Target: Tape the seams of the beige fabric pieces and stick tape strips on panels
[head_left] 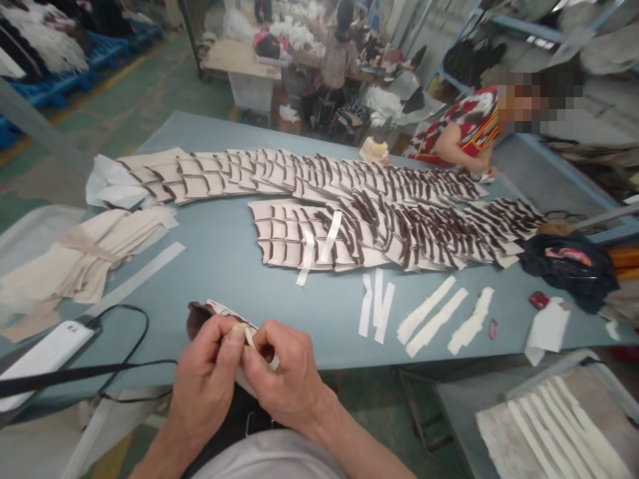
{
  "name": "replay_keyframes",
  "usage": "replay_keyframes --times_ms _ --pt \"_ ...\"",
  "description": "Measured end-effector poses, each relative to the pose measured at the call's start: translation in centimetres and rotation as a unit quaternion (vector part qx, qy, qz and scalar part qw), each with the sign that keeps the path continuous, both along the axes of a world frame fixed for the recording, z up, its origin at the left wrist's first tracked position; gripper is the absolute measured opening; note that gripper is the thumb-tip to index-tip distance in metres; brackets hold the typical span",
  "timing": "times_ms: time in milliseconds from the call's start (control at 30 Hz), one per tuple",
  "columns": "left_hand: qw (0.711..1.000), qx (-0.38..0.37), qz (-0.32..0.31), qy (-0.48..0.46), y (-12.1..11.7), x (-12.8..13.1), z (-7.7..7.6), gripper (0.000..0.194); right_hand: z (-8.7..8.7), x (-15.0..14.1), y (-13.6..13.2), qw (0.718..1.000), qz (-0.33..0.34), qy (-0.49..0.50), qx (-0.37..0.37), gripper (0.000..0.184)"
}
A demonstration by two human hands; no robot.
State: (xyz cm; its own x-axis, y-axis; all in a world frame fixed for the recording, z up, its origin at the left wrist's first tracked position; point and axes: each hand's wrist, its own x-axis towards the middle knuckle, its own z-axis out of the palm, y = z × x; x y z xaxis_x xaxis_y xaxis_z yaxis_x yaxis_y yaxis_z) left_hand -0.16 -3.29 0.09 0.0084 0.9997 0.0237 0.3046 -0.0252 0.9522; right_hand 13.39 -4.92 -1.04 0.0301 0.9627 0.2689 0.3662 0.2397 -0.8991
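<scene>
Close to my body, at the table's front edge, my left hand (207,369) and my right hand (284,372) meet with fingertips pinched together. Between them is a fabric piece (198,319), dark brown on one side with a pale edge. Both hands are closed on it, and a small pale bit shows at the fingertips. Most of the piece is hidden behind the fingers. Beyond my hands, overlapping cream fabric pieces with dark brown strips (279,233) lie in a long row. Two white strips (331,236) rest across that row's left end.
A second row of pieces (210,174) runs behind. White strips (383,313) and cream strips (426,306) lie on the blue table (210,266). At left are a tied cream fabric bundle (90,256) and a white power bank (47,356) with cable. A person (459,140) works at the far right.
</scene>
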Motion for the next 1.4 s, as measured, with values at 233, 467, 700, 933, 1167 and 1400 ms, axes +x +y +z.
replay_keyframes --times_ms 233,467,700,933,1167,1400 --pt "0.939 -0.234 0.054 -0.246 1.3 2.0 -0.1 0.057 -1.0 -0.7 2.3 0.972 -0.040 -0.002 0.232 0.030" --pt "0.987 -0.107 -0.113 -0.030 3.6 -0.4 0.0 0.050 -2.1 1.5 4.0 0.983 -0.017 -0.023 0.183 0.029" --pt "0.986 -0.078 -0.125 0.073 4.8 -0.8 -1.7 0.049 -3.9 1.2 5.3 0.989 0.028 -0.087 0.115 0.033" --pt "0.984 -0.166 0.041 -0.054 5.9 0.2 -3.4 0.053 -3.8 1.5 8.5 0.976 0.136 0.085 -0.148 0.025" --pt "0.990 -0.136 0.008 0.030 8.6 -0.9 -4.9 0.050 -8.9 8.5 16.6 0.922 -0.180 -0.122 -0.321 0.033" --pt "0.985 -0.154 0.041 0.067 8.6 -0.2 -5.5 0.046 -12.4 11.7 22.1 0.863 -0.251 -0.272 -0.343 0.027"
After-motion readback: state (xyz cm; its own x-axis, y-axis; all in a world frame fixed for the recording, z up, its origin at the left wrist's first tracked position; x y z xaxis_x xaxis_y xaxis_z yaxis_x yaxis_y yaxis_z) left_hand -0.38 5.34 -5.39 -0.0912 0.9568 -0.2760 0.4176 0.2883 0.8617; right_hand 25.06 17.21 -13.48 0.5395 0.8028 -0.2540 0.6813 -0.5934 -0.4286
